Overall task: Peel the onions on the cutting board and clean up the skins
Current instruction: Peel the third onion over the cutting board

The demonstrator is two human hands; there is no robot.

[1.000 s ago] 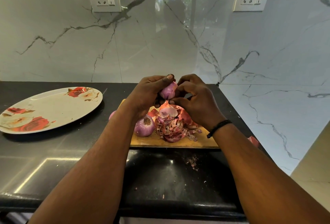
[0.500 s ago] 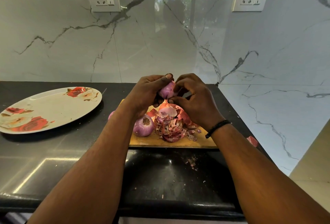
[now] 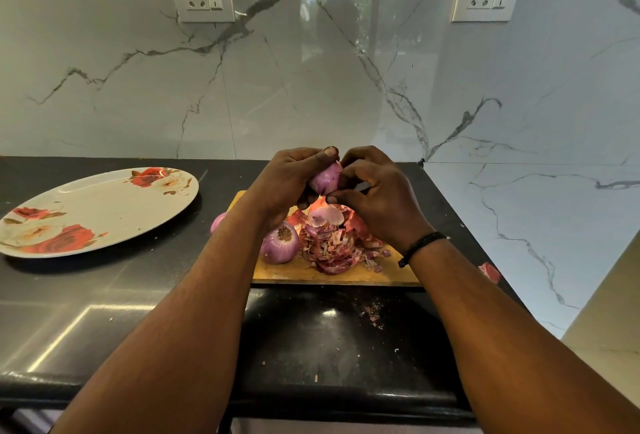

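Onion [image 3: 325, 180], pale purple and already largely bare, is held up in the air above the far part of the cutting board [image 3: 346, 274], between the two hands. The left hand [image 3: 289, 180] is closed around it from the left, thumb across its top, while the right hand [image 3: 379, 196] has thumb and forefinger pinched together at the onion's lower right side, apparently nipping a last strip of skin; whether anything is caught between them is too small to tell. On the board a peeled onion [image 3: 280, 243] sits at the near left, root end up, just beside a heap of skins [image 3: 334, 243] that fills the middle. Another purple onion [image 3: 219, 222] shows only as an edge behind the left forearm, so its state cannot be told. A few crumbs of skin [image 3: 372, 312] lie on the black worktop [image 3: 104, 312] near the board, and one reddish scrap [image 3: 490, 272] lies to the right. The flowered plate [image 3: 93, 212] at the left holds nothing. By my reckoning the peeling is well advanced, and the whole clean-up of the skins remains.
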